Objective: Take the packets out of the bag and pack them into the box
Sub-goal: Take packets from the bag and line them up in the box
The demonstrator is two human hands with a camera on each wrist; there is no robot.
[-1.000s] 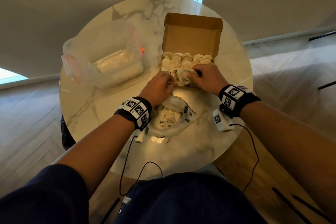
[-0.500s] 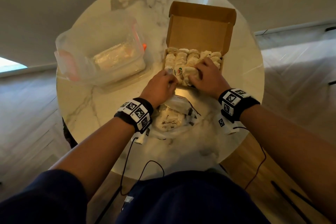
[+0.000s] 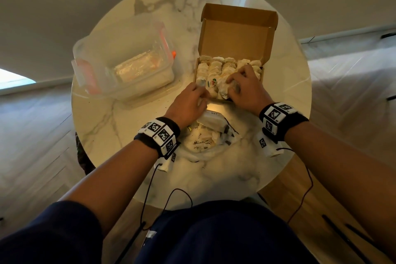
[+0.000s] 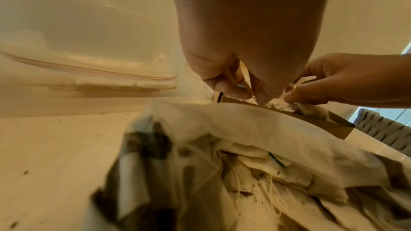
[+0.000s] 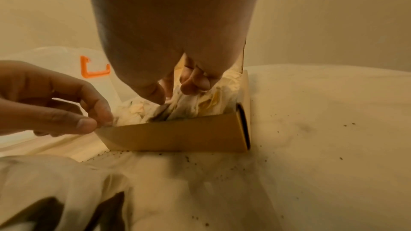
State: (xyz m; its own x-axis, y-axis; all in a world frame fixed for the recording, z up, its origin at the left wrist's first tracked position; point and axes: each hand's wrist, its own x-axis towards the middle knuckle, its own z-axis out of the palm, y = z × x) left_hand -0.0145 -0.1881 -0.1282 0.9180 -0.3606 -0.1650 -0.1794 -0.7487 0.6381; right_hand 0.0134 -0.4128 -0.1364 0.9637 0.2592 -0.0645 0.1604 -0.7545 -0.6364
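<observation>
An open cardboard box (image 3: 235, 34) stands on the round marble table, filled with rows of pale packets (image 3: 216, 68). My right hand (image 3: 233, 83) is inside the box's near right part, its fingers curled round a crumpled packet (image 5: 189, 106). My left hand (image 3: 201, 96) pinches the near wall (image 5: 177, 133) of the box at its left corner. The thin white bag (image 3: 203, 146) lies open on the table just in front of the box, between my wrists, with more packets (image 4: 255, 161) inside.
A clear plastic container (image 3: 122, 64) with orange clips (image 5: 93, 69) sits left of the box, close to my left hand. Dark crumbs are scattered on the table (image 5: 322, 129) around the box. The table edge (image 3: 214, 201) is near my body.
My right hand has pushed a little deeper into the box with the packet. My left hand stays at the box's near left corner. The head view has shifted slightly.
</observation>
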